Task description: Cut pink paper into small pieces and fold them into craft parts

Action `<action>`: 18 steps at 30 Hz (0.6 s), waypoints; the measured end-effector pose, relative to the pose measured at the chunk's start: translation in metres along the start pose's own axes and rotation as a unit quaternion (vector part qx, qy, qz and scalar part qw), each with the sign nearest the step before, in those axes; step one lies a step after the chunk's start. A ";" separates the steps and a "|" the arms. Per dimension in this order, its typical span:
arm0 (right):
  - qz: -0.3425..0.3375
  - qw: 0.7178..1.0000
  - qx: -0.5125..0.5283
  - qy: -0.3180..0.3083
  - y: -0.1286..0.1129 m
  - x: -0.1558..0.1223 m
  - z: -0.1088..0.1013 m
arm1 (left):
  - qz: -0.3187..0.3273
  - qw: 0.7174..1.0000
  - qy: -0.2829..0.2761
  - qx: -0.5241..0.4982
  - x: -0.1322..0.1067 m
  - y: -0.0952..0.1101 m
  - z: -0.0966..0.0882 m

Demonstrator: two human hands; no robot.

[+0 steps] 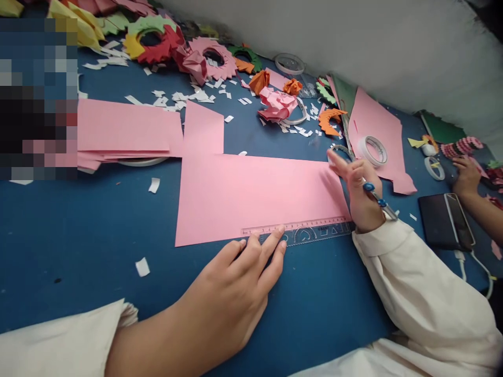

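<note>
Head view: The clear ruler (pixel 314 233) lies just ahead of my left grip (pixel 239 285), fingers spread over its left part. Its long axis runs left to right, straddling the pink sheet (pixel 251 193) opposite the surface's (pixel 98 230) far edge. My right grip (pixel 360 188), closed around a pen (pixel 381 201), is nearer its right end.

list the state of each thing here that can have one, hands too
pink sheet: spread flat
ruler: flat, overlapping the sheet's near edge
left hand: fingers extended, touching the ruler
right hand: holding the pen
pen: held slantwise, tip unclear
pink paper pile: stacked
pink paper ball: crumpled
pink paper ring: closed round
orange paper piece: curved, not a full ring
white scraps: scattered
</note>
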State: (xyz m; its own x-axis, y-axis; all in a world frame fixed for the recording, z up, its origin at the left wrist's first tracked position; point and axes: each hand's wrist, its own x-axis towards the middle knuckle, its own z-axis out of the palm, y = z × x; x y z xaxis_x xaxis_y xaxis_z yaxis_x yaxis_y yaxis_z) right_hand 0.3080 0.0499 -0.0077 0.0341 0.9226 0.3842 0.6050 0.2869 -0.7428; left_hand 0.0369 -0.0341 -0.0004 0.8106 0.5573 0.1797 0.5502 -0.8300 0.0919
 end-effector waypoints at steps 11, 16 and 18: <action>0.191 0.949 0.177 -0.180 -0.035 -0.026 -0.023 | -0.003 0.999 0.005 -0.033 -0.001 -0.002 0.004; 0.125 0.955 0.169 -0.209 -0.027 -0.033 -0.017 | 0.000 0.999 0.012 -0.029 -0.003 -0.003 0.004; 0.102 0.967 0.141 -0.184 -0.027 -0.036 -0.015 | -0.005 1.000 0.010 -0.029 -0.003 -0.003 0.004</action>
State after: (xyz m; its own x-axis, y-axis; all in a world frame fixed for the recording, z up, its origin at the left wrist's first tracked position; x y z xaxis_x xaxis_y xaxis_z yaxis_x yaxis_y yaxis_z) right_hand 0.3023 0.0051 0.0066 -0.1873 0.9818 0.0309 0.3736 0.1003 -0.9222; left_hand 0.0335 -0.0332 -0.0048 0.8011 0.5647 0.1984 0.5446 -0.8252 0.1498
